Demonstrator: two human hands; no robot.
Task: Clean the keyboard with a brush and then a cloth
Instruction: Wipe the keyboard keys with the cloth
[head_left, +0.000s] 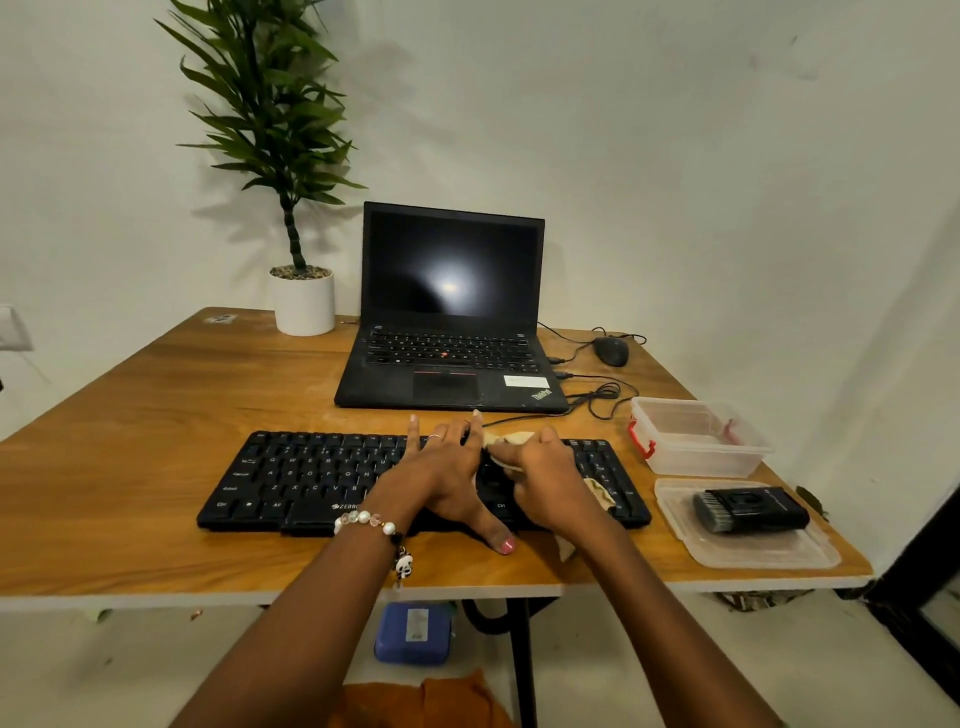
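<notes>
Wooden table (156, 415), black keyboard (291, 478), beige cloth (511, 441)

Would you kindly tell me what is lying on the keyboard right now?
Both hands are on the keyboard: the left hand rests flat, the right hand grips a beige cloth. The keys beneath them are covered.

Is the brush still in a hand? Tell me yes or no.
No: the brush lies on the plastic lid right of the keyboard, while the right hand holds the cloth.
</notes>
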